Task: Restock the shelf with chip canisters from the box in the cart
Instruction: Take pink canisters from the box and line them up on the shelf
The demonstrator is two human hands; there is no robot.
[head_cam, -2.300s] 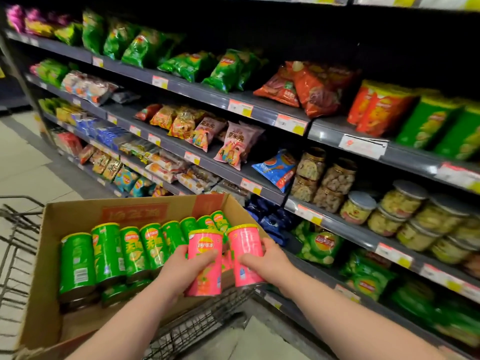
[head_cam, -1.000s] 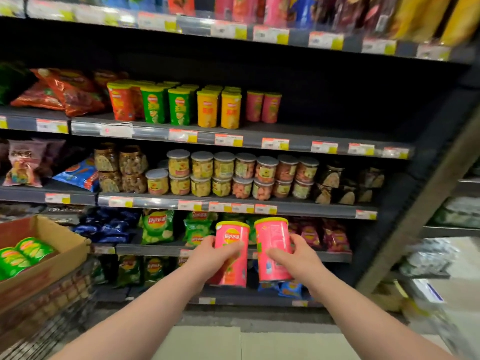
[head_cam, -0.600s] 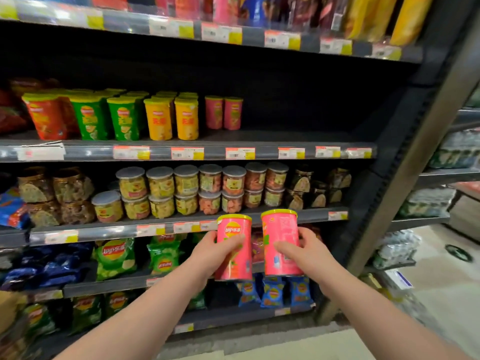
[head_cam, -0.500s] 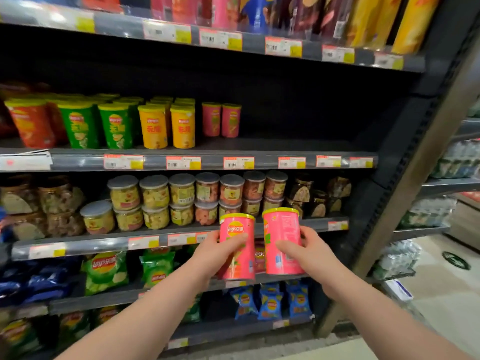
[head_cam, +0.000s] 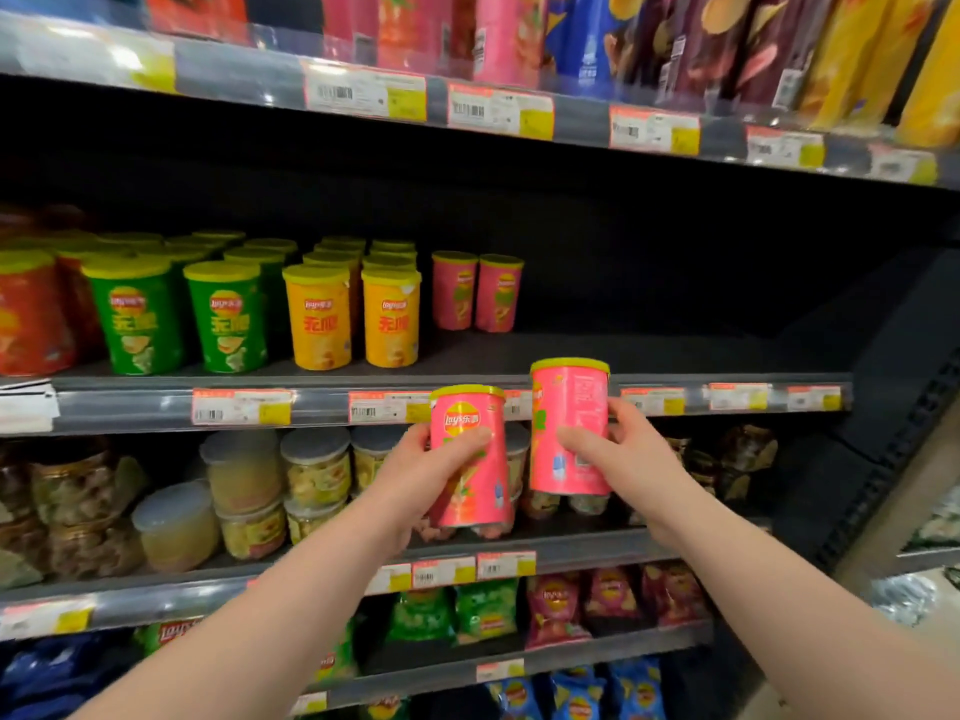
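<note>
reaching forward with both arms, left hand (head_cam: 415,475) grips a pink chip canister (head_cam: 470,459) and right hand (head_cam: 631,459) grips a second pink canister (head_cam: 569,423) slightly higher, both upright before the shelf edge (head_cam: 675,400).

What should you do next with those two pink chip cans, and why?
Probably lift both a bit higher and forward onto the shelf. The left hand holds the left canister and the right hand holds the right canister, both pink, near its front edge. Two shelved pink canisters stand there with bare space beside them.
</note>
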